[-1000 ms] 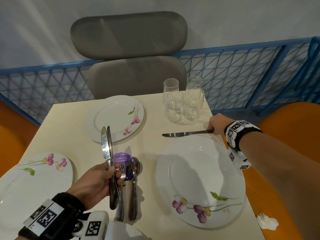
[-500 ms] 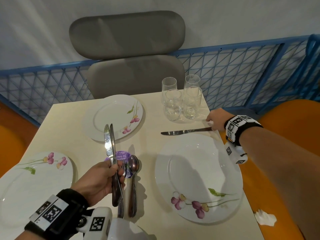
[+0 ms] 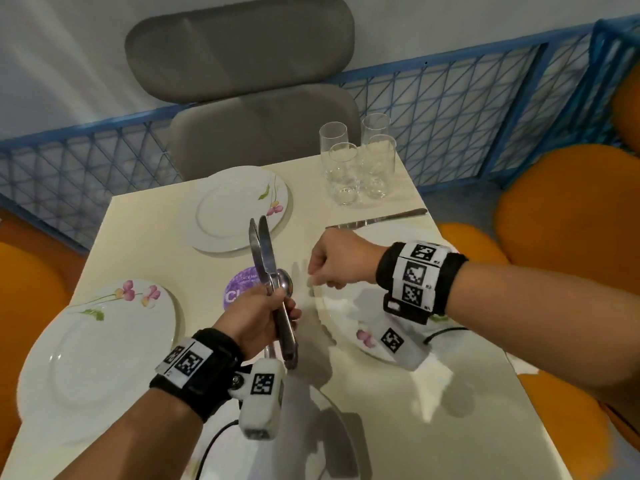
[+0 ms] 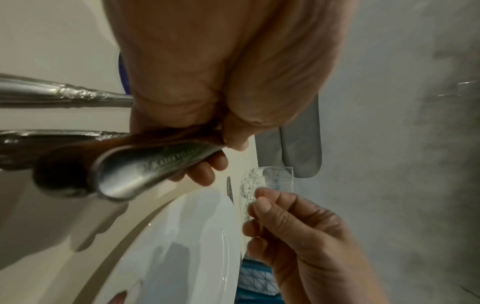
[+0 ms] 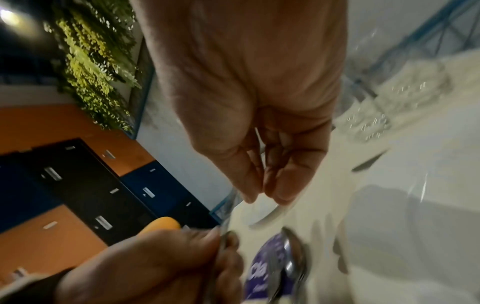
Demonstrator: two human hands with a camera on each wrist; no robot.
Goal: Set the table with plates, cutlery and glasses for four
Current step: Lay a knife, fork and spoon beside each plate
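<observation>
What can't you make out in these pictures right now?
- Cutlery bundle: the left hand hides how many pieces, head view.
- Fork tines: too blurred to confirm, right wrist view.
- Sticker text: covered by hand and cutlery.
- Right plate: mostly under the right hand and wrist.
- Nearest plate: cut off by the bottom edge.

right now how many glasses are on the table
4, all clustered at the table's far right corner: back left, back right, front left, front right. None has gone to a place setting yet.
</observation>
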